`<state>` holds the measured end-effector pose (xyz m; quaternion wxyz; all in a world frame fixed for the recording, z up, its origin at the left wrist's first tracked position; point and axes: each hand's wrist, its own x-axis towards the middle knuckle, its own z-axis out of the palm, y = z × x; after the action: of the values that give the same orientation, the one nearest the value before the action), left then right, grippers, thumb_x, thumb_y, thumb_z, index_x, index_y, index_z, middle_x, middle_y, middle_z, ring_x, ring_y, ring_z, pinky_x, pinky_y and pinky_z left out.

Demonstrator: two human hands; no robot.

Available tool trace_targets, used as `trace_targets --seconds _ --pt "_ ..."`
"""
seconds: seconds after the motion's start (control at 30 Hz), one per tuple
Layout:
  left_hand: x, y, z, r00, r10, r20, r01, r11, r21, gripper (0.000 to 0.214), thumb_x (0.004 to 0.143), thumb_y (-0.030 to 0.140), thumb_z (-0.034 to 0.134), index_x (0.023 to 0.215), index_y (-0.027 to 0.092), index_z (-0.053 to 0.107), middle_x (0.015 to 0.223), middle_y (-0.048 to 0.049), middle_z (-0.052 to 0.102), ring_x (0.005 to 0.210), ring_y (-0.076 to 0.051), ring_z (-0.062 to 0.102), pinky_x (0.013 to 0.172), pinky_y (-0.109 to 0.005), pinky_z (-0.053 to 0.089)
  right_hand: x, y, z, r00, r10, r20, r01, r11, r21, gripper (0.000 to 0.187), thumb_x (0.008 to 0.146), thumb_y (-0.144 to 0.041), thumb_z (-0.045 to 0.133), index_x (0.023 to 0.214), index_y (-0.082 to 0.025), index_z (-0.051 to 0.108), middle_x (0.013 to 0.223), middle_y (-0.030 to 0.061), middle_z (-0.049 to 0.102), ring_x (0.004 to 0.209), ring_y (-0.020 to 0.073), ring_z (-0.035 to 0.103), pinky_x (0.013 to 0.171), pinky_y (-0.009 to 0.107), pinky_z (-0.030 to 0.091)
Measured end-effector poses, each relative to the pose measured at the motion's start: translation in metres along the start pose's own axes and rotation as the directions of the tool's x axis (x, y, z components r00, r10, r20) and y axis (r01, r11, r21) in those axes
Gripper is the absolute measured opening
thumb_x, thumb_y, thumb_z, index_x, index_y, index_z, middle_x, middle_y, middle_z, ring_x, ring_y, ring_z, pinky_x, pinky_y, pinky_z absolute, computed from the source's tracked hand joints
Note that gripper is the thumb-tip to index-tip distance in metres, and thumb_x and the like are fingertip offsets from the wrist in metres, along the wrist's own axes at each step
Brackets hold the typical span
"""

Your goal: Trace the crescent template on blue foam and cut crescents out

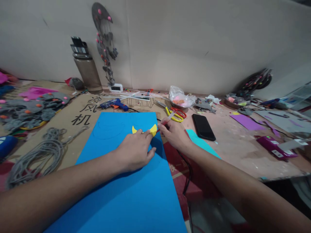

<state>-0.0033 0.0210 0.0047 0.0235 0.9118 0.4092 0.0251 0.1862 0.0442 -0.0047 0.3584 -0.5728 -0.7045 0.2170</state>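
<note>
A large blue sheet [136, 200] lies in front of me, with faint curved lines drawn near its far left corner. On its far part rests a yellow crescent-shaped cutout [154, 129]. My left hand [136, 149] lies palm down over the crescent, fingers stretched out and pressing on it, hiding its middle. Just right of the cutout, my right hand [173, 132] is closed round a slim pen [172, 114] with a pale translucent barrel. The pen's reddish tip is close to the crescent's right end; I cannot tell whether it touches.
Beyond the sheet lie a blue glue gun [115, 104] and yellow-and-red scissors [176, 114]. A black phone [203, 127] and a purple device [276, 147] are at right. Coiled grey cord [40, 158] and grey felt pieces [31, 108] are at left. A bottle [87, 69] stands behind.
</note>
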Motion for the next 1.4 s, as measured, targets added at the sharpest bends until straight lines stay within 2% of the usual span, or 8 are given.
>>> trace_targets --seconds 0.23,0.43,0.53,0.73,0.93,1.13,1.33,1.4 --pt "0.003 -0.002 -0.006 0.999 0.029 0.03 -0.029 1.0 0.013 0.05 0.095 0.042 0.041 0.127 0.01 0.062 0.129 -0.019 0.066 0.114 -0.04 0.06 0.084 -0.051 0.053 -0.006 0.005 0.005 0.993 -0.116 -0.002 0.114 0.978 0.174 0.026 0.098 -0.036 0.048 0.099 -0.018 0.067 0.096 0.0079 0.071 0.089 0.0203 0.067 0.081 0.032 0.051" --pt "0.007 -0.012 -0.012 0.998 -0.031 0.048 0.03 0.999 0.017 0.046 0.092 0.034 0.042 0.128 0.011 0.059 0.113 -0.0202 0.071 0.103 -0.037 0.066 0.079 -0.046 0.052 -0.011 0.005 0.013 0.988 -0.144 0.061 0.139 0.987 0.085 0.022 0.099 -0.028 0.046 0.101 -0.019 0.066 0.101 0.0079 0.072 0.092 0.0203 0.067 0.086 0.032 0.049" --pt "0.016 -0.029 -0.018 0.992 -0.066 0.107 0.07 0.997 -0.035 0.043 0.093 0.025 0.038 0.13 0.018 0.059 0.109 -0.0147 0.074 0.095 -0.031 0.07 0.077 -0.04 0.051 -0.012 0.003 0.012 0.987 -0.137 0.084 0.134 0.99 0.034 0.022 0.1 -0.026 0.045 0.102 -0.019 0.066 0.1 0.0078 0.072 0.093 0.0204 0.068 0.084 0.03 0.049" --pt "0.032 -0.071 -0.016 0.99 0.099 0.1 -0.074 0.971 -0.229 0.033 0.091 0.027 0.053 0.118 0.026 0.073 0.115 -0.0036 0.076 0.101 -0.022 0.069 0.084 -0.029 0.048 -0.013 -0.001 0.009 0.99 -0.109 0.09 0.114 0.993 -0.044 0.022 0.101 -0.024 0.046 0.103 -0.018 0.067 0.098 0.0088 0.073 0.092 0.0217 0.069 0.084 0.031 0.049" --pt "0.035 -0.088 -0.003 0.978 0.21 0.011 -0.186 0.886 -0.424 0.026 0.088 0.031 0.061 0.106 0.023 0.078 0.114 -0.0017 0.077 0.098 -0.016 0.07 0.086 -0.023 0.049 -0.012 0.003 0.012 0.99 -0.098 0.103 0.102 0.994 -0.029 0.024 0.102 -0.026 0.043 0.105 -0.018 0.066 0.099 0.0085 0.075 0.093 0.021 0.071 0.084 0.031 0.051" --pt "0.035 -0.09 0.007 0.944 0.328 -0.035 -0.324 0.901 -0.29 0.025 0.091 0.026 0.059 0.108 0.025 0.078 0.125 -0.0036 0.073 0.111 -0.019 0.068 0.092 -0.029 0.049 -0.013 0.003 0.011 0.991 -0.1 0.086 0.101 0.995 -0.009 0.022 0.101 -0.028 0.047 0.103 -0.019 0.066 0.098 0.0087 0.075 0.092 0.022 0.071 0.085 0.034 0.051" --pt "0.031 -0.086 0.006 0.93 0.365 -0.043 -0.367 0.915 -0.169 0.028 0.094 0.024 0.053 0.109 0.022 0.077 0.124 -0.0059 0.073 0.108 -0.02 0.069 0.088 -0.029 0.049 -0.008 0.005 0.009 0.998 -0.062 0.004 0.06 0.971 0.232 0.025 0.098 -0.035 0.047 0.102 -0.016 0.063 0.096 0.0096 0.073 0.088 0.0205 0.071 0.081 0.033 0.054" --pt "0.03 -0.083 0.003 0.929 0.369 -0.035 -0.37 0.917 -0.148 0.028 0.094 0.022 0.052 0.108 0.021 0.076 0.125 -0.0072 0.073 0.106 -0.021 0.069 0.086 -0.029 0.049 -0.007 0.005 0.008 0.998 -0.047 -0.031 0.052 0.975 0.218 0.029 0.098 -0.039 0.047 0.1 -0.015 0.064 0.091 0.0089 0.072 0.08 0.0195 0.07 0.075 0.032 0.054"
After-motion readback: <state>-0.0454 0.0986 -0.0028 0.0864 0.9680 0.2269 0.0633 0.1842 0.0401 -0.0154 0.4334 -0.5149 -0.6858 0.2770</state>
